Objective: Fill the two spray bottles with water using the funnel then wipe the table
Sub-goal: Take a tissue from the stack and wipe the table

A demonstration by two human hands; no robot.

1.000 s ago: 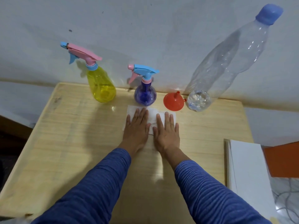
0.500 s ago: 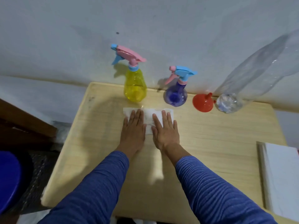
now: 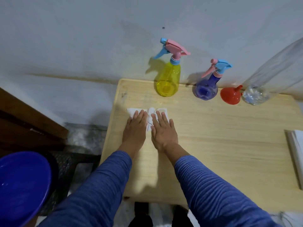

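Observation:
Both hands lie flat, fingers straight, on a white paper towel [image 3: 150,113] near the left end of the wooden table [image 3: 221,136]. My left hand [image 3: 135,127] presses the towel's left part and my right hand [image 3: 164,130] its right part. Along the wall at the back stand a yellow spray bottle [image 3: 168,81] with a pink head, a blue-purple spray bottle [image 3: 207,88] with a blue head, a red funnel [image 3: 230,95] lying mouth-forward, and a large clear plastic bottle [image 3: 268,79] that leans against the wall.
A white box or stack [image 3: 296,154] sits at the table's right edge. Left of the table are a dark wooden piece of furniture [image 3: 29,122] and a blue plastic basin [image 3: 23,184] on a dark woven stool. The wall runs right behind the bottles.
Both hands have slid the towel leftward along the table, from in front of the blue-purple bottle to in front of the yellow one. The view has swung left with them.

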